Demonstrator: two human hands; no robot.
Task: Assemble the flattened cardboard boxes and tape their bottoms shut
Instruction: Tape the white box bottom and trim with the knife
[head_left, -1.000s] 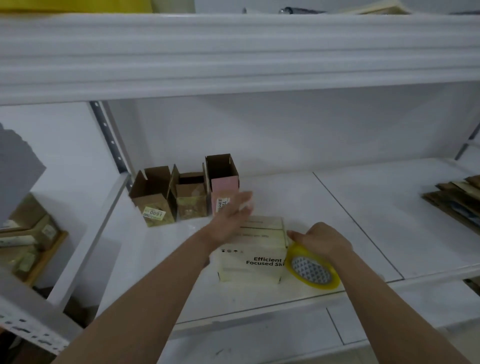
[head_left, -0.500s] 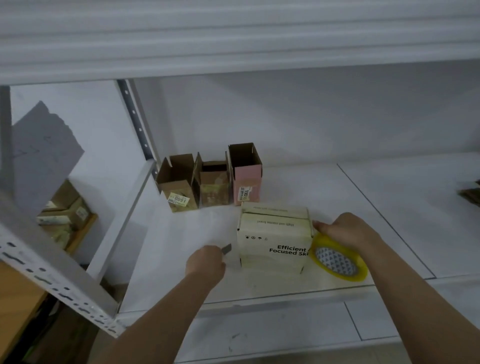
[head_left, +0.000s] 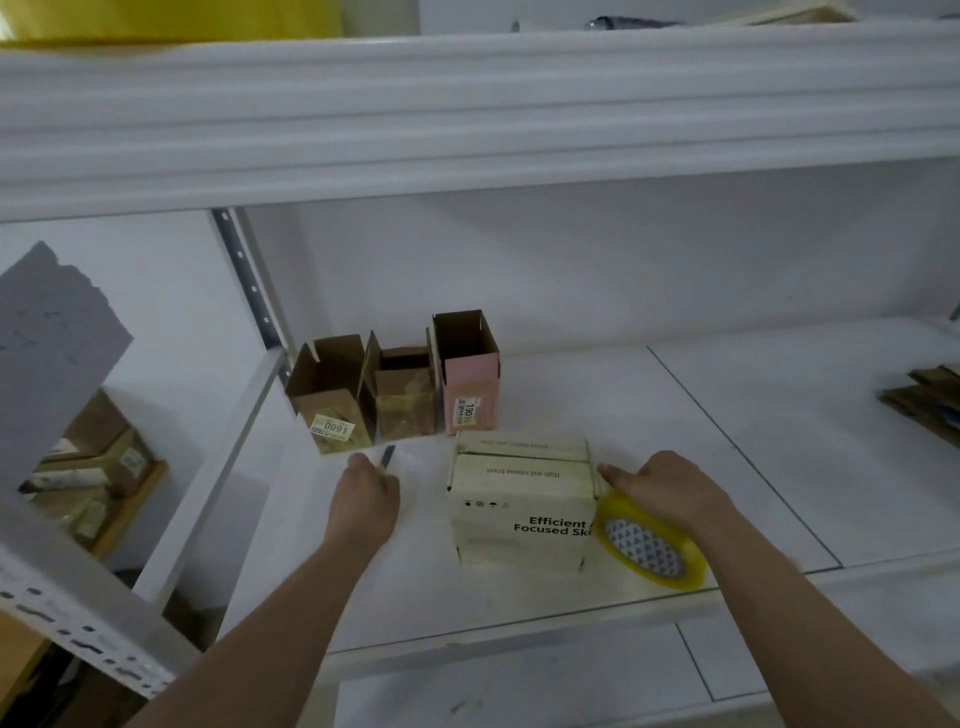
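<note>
A cream cardboard box (head_left: 519, 512) printed "Efficient Focused" stands on the white shelf (head_left: 675, 415), its flaps folded shut on top. My right hand (head_left: 670, 488) grips a yellow tape roll (head_left: 649, 545) against the box's right side. To the left of the box, my left hand (head_left: 363, 499) holds a small dark blade or cutter (head_left: 387, 457) that points away from me. Three small assembled boxes stand open-topped behind: two brown ones (head_left: 332, 395) (head_left: 402, 395) and a pink one (head_left: 470, 379).
A stack of flattened cardboard (head_left: 924, 400) lies at the shelf's far right. An upper shelf beam (head_left: 467, 119) hangs overhead. A perforated metal upright (head_left: 249, 280) stands at the left, with more boxes (head_left: 98, 467) on a lower rack beyond it.
My left hand left the top of the cream box, moved left and now holds the small cutter, raised slightly toward the brown boxes. My right hand stays on the tape roll.
</note>
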